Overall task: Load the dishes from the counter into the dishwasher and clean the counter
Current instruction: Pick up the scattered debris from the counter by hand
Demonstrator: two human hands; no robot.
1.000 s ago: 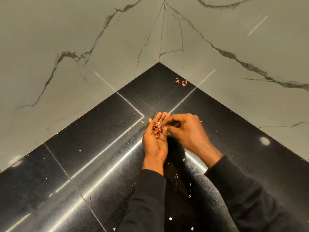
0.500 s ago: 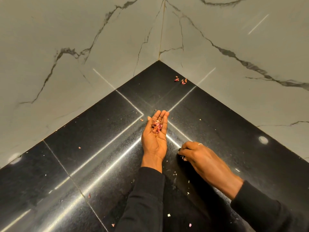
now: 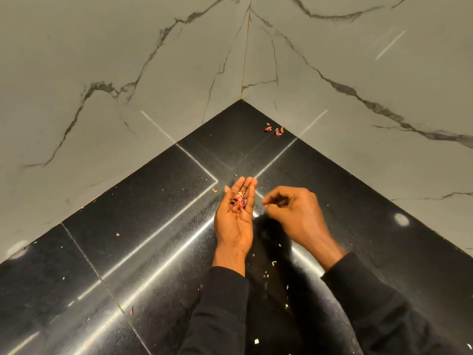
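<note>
Cupping a little heap of reddish scraps, the left hand is lying palm up over the black counter, fingers straight and close together. The right hand is hovering just beside it on the right, fingers curled and tips drawn together. It is blurred, so I cannot tell whether it is pinching anything. Some reddish bits are sitting far off in the corner, right by the marble wall. Scattered pale crumbs are lying between the dark sleeves.
</note>
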